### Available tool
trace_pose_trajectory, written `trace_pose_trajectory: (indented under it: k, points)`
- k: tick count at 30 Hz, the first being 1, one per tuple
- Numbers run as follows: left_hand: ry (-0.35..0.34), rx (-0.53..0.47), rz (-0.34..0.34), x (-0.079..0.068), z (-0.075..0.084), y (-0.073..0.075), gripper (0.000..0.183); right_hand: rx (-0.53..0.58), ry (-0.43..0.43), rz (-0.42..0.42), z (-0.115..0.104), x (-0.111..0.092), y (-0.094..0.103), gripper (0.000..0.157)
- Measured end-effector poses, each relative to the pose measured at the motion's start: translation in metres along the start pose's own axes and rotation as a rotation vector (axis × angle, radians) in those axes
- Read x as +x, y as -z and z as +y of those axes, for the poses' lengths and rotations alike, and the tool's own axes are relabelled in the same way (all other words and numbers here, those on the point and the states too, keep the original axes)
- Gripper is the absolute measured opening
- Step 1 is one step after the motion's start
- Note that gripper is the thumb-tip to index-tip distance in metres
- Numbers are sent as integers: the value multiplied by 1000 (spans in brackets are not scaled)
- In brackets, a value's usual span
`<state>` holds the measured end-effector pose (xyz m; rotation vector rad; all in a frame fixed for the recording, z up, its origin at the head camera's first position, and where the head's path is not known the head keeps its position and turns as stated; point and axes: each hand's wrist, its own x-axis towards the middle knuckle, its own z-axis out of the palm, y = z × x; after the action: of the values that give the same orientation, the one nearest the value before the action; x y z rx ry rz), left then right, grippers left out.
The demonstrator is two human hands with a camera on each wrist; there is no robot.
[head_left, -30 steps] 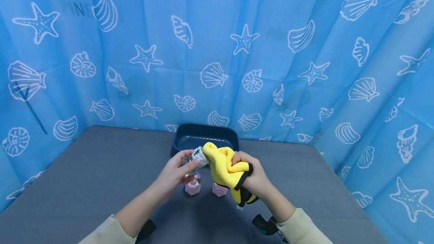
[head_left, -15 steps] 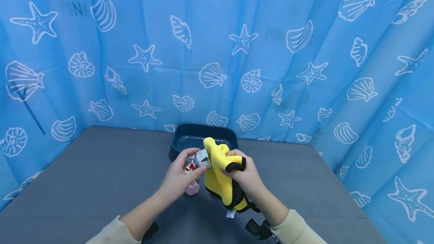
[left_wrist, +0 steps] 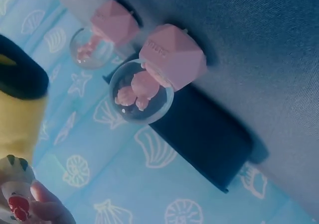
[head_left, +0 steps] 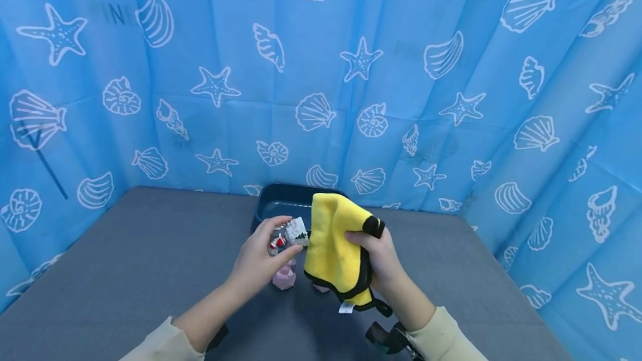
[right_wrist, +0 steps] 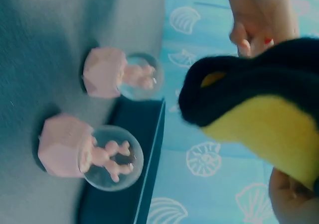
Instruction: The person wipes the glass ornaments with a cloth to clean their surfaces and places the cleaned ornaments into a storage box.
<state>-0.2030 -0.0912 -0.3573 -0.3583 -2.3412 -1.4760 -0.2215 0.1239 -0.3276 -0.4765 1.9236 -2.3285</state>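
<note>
In the head view my left hand (head_left: 258, 255) holds a small snow globe (head_left: 297, 232) on its side. Its white base, printed with green trees, points right, and a red and white figure shows inside the clear dome. My right hand (head_left: 381, 255) grips a yellow cloth (head_left: 333, 238) with black edging, which hangs beside the globe's base. Both pink snow globes stand on the table below, one (right_wrist: 65, 144) large in the right wrist view, the other (right_wrist: 104, 72) above it there. Each has a faceted pink base and a pink figure under a clear dome.
A dark blue tray (head_left: 301, 185) stands at the back of the grey table (head_left: 175, 261), partly covered by the cloth in the head view. Behind it hangs a blue curtain (head_left: 281, 99) with white shells and starfish. A black strap (head_left: 386, 341) is at my right wrist.
The bunched cloth now hangs flatter and wider, and my right hand has moved slightly right. In my left hand the snow globe has turned, so its red figure and printed base show more plainly.
</note>
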Motion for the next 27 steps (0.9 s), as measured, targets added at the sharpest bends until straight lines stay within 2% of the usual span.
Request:
trace_pose_trajectory:
  k: [3,7,10,13,15,18,22,25,27]
  points:
    - [-27,-4,-11,-2,1,0,50,-68,-4,19,2,3,-2,26]
    - [-116,45,4,-4,0,-2,49,-130,-43,-51,7,1,-8,37]
    - [-180,110,29,-3,-3,-3,48,-129,-80,-75,9,-2,-11,41]
    - [-203,150,50,-2,-6,-4,49,-106,-123,-81,8,-6,-12,40]
    - [-190,146,57,-2,-7,-3,50,-78,-139,-95,7,-8,-11,37]
    - [-139,122,61,-1,-7,-2,50,-19,-119,-101,4,-9,-9,31]
    - [-72,89,49,-1,-6,1,50,43,-52,-42,-1,-8,-8,24]
    - [-49,56,31,-3,-5,1,48,34,-33,8,-3,-4,-10,25]
    - [-49,36,18,-5,-4,1,47,7,-50,21,-1,-2,-12,28]
